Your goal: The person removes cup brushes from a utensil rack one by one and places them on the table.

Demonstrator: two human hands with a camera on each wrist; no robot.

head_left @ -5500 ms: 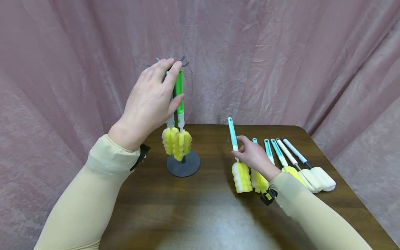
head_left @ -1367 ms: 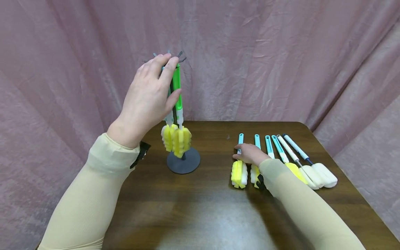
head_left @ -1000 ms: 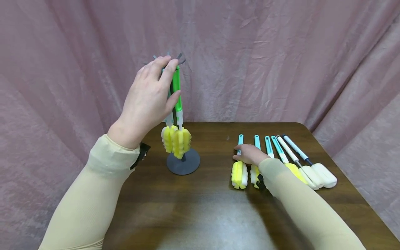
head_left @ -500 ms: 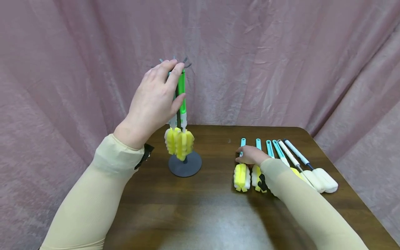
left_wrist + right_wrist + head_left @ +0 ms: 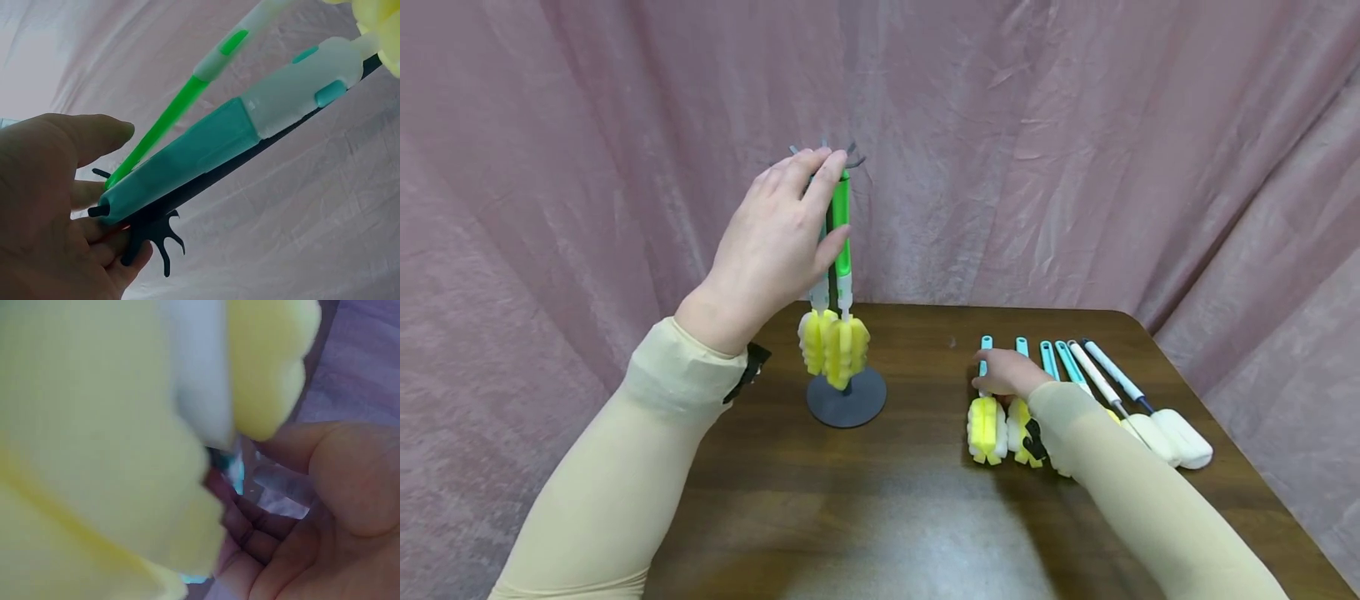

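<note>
— From overhead, what's the left hand doing?

— It's raised at the top of the dark grey hook stand with the round base, fingers nearly straight against the hooks, thumb by the bright green-handled sponge brush hanging there. The right hand lies curled over the teal handle of the yellow-and-white sponge brush, leftmost in the row on the brown wooden table.

— And the left wrist view?

— Fingertips touch the black hooks; a teal-and-white handled brush hangs alongside (nothing gripped, I'd say).

— The right wrist?

— Mostly blurred yellow sponge; the fingers curl around the handle.

— Risks?

— A nudge might tip the stand or unhook a brush.
</note>
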